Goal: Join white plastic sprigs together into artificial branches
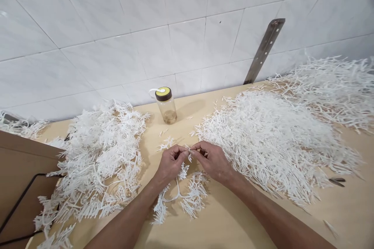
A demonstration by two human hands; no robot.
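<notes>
My left hand and my right hand meet at the middle of the wooden table, fingers pinched together on a white plastic branched sprig. The sprig's feathery arms hang down and spread on the table below my wrists. A big heap of branched white sprigs lies to the left of my hands. A wide pile of thin white plastic pieces lies to the right, close to my right hand.
A clear bottle with a yellow and brown lid stands near the tiled wall. A metal bracket leans on the wall. A cardboard box with a black cable is at the left. Small dark cutters lie at the right.
</notes>
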